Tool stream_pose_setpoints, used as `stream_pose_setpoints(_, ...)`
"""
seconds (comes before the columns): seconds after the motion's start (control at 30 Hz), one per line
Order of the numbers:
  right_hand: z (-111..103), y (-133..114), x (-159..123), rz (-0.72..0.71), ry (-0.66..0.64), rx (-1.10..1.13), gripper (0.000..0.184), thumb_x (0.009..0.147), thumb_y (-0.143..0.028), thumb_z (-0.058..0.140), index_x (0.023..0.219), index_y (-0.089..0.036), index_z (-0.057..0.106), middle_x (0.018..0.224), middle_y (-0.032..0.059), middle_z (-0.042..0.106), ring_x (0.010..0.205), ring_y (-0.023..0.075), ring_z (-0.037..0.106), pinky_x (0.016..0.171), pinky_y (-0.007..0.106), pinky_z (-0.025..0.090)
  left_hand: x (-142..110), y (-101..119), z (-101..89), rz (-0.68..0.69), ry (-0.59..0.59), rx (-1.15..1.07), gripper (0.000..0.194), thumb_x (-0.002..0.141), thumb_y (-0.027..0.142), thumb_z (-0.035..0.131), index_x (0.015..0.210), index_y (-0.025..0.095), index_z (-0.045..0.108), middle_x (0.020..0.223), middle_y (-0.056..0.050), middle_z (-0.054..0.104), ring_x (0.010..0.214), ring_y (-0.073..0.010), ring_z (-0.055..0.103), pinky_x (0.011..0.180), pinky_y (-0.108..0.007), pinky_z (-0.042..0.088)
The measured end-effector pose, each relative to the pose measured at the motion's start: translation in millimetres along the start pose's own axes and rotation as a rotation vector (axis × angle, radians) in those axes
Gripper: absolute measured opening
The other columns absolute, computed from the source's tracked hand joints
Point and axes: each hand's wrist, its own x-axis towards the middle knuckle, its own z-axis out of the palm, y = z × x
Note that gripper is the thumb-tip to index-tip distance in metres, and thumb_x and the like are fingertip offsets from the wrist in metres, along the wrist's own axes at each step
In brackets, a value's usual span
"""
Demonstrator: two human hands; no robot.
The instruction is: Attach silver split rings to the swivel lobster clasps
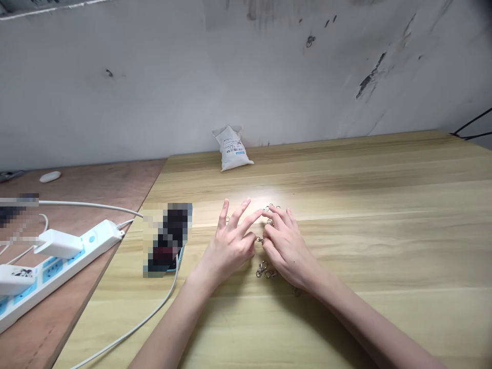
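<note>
Metal swivel clasps (pixel 261 269) lie in small groups on a pale wood desk (pixel 384 246), one clasp (pixel 260 239) between the hands. Left hand (pixel 226 246): open, fingers spread, thumb reaching toward that clasp. Right hand (pixel 286 248): fingers curled down, tips at a cluster (pixel 271 209) of clasps just beyond. Cannot tell whether either hand grips anything. Two clasps lie nearer the person, one more by the right wrist; fingers block a full count. Left of the hands: one pixelated object (pixel 169 238), one white cable (pixel 130 323), and, on a browner board (pixel 96 187), one power strip (pixel 57 271) with two white plugs (pixel 57 243). Far edge: one white packet (pixel 232 148) against the wall (pixel 115 92).
</note>
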Motion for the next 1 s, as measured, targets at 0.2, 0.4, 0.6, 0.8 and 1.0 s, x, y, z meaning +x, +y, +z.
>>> stream_pose_setpoints(0.2, -1.4, -2.3, 0.3, 0.022, -0.011, 0.022, 0.017, 0.089, -0.016, 0.042, 0.075, -0.021, 0.051, 0.128, 0.0103, 0.056, 0.137, 0.0292, 0.034, 0.115, 0.063, 0.022, 0.6, 1.6, 0.2, 0.002, 0.018, 0.007, 0.017, 0.081, 0.011, 0.057, 0.066, 0.018, 0.061, 0.14, -0.004, 0.055, 0.143, -0.0309, 0.033, 0.122, -0.062, 0.007)
stream_pose_setpoints(0.4, -2.4, -2.7, 0.3, 0.051, -0.018, 0.012, 0.017, 0.089, -0.014, 0.041, 0.076, -0.02, 0.051, 0.126, 0.0105, 0.056, 0.136, 0.0282, 0.035, 0.116, 0.06, 0.022, 1.4, 3.1, 1.5, -0.003, 0.059, 0.041, 0.019, 0.082, 0.011, 0.057, 0.065, 0.018, 0.06, 0.139, -0.003, 0.057, 0.142, -0.0298, 0.036, 0.122, -0.061, 0.008)
stream_pose_setpoints(0.6, -1.6, -0.8, 0.8, 0.06, -0.025, 0.045, 0.017, 0.089, -0.014, 0.039, 0.077, -0.02, 0.05, 0.126, 0.011, 0.055, 0.135, 0.0292, 0.035, 0.115, 0.062, 0.021, 1.4, 2.9, 1.4, 0.01, 0.055, 0.045, 0.019, 0.081, 0.011, 0.056, 0.065, 0.018, 0.06, 0.14, -0.003, 0.056, 0.142, -0.0298, 0.036, 0.122, -0.061, 0.008)
stream_pose_setpoints(0.8, 1.0, -1.0, 0.0, 0.065, -0.035, 0.037, 0.019, 0.089, -0.015, 0.038, 0.075, -0.02, 0.05, 0.123, 0.0118, 0.056, 0.132, 0.0286, 0.038, 0.115, 0.061, 0.022, 3.7, 6.4, -3.8, 0.068, 0.026, 0.096, 0.02, 0.084, 0.01, 0.054, 0.068, 0.018, 0.061, 0.143, -0.003, 0.054, 0.142, -0.028, 0.035, 0.123, -0.06, 0.007)
stream_pose_setpoints(1.0, 2.5, 0.1, 0.3, 0.015, -0.012, -0.023, 0.018, 0.089, -0.014, 0.04, 0.078, -0.02, 0.053, 0.121, 0.0119, 0.058, 0.131, 0.0286, 0.039, 0.115, 0.06, 0.025, 3.4, 6.3, 1.1, 0.021, 0.027, 0.065, 0.02, 0.085, 0.012, 0.054, 0.067, 0.018, 0.061, 0.143, -0.003, 0.053, 0.142, -0.027, 0.037, 0.123, -0.058, 0.007)
